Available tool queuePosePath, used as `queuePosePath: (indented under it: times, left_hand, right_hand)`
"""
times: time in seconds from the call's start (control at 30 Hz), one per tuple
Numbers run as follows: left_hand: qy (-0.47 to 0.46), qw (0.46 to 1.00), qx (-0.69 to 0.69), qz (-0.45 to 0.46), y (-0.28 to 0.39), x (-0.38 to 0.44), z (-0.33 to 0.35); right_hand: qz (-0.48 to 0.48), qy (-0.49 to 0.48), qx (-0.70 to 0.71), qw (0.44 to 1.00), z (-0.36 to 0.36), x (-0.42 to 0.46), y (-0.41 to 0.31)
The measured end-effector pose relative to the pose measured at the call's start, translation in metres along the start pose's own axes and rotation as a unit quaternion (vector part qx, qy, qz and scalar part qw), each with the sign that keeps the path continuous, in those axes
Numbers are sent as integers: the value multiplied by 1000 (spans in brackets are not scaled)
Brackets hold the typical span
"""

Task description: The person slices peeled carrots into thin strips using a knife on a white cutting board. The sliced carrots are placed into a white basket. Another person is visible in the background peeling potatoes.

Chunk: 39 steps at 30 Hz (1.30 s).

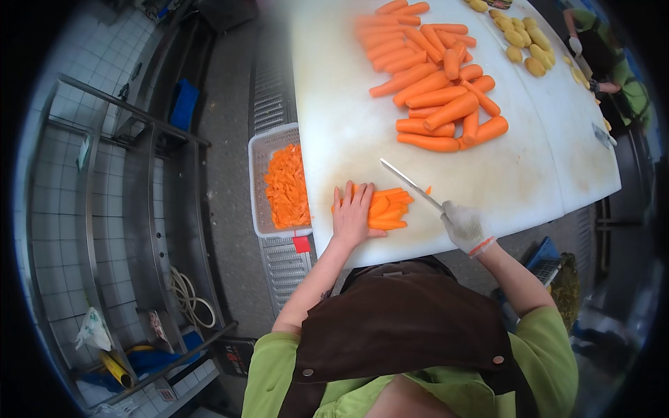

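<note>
My bare left hand (354, 214) lies flat, fingers spread, over the left part of a pile of sliced carrot (389, 209) near the table's front left corner. In my right hand (466, 225), which wears a white knitted glove, is the handle of a kitchen knife (410, 182); its blade points up and left, to the right of the slices. One small carrot piece (429, 190) lies by the blade. Beyond the knife, many whole peeled carrots (436, 97) are heaped on the white cutting surface (339, 130).
A white plastic basket (255, 180) of cut carrot stands below the table's left edge. Peeled potatoes (522, 36) lie at the far right, where co-workers (622, 78) in green stand. A flat metal tool (601, 136) rests near the right edge. Steel shelving (141, 209) is at left.
</note>
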<state>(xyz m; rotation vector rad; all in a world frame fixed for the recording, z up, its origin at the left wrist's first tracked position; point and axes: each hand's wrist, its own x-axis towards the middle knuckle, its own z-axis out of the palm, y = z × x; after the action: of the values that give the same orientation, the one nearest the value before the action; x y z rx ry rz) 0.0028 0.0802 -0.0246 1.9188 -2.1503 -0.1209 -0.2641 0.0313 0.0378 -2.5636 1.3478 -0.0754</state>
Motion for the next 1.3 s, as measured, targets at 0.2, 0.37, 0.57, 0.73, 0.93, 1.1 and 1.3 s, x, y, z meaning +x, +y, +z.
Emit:
queuePosePath:
  times: [0.2,0.37,0.57,0.73,0.93,1.1,1.3]
  left_hand:
    - [-149,986,-15,-68,-1,5,1]
    - [-55,996,-17,-68,9,-2,-10]
    - [36,998,15,-56,14,-32,22]
    - [60,996,-22,-58,15,-24,15]
    - [117,991,-2,-58,11,-26,37]
    - [143,988,-10,-55,13,-24,36]
    - [122,989,-50,-62,9,-23,35]
  right_hand:
    - [-23,19,23,999,1,5,-6]
    - [-32,27,1,999,-9,6,-11]
    - [-64,-6,-7,998,-21,13,-26]
    - [-87,-49,-84,991,-25,20,-35]
    - [-94,-81,-138,983,-12,22,-39]
    - [-85,-100,-125,983,22,32,-25]
    - [-87,-76,-94,989,22,39,-15]
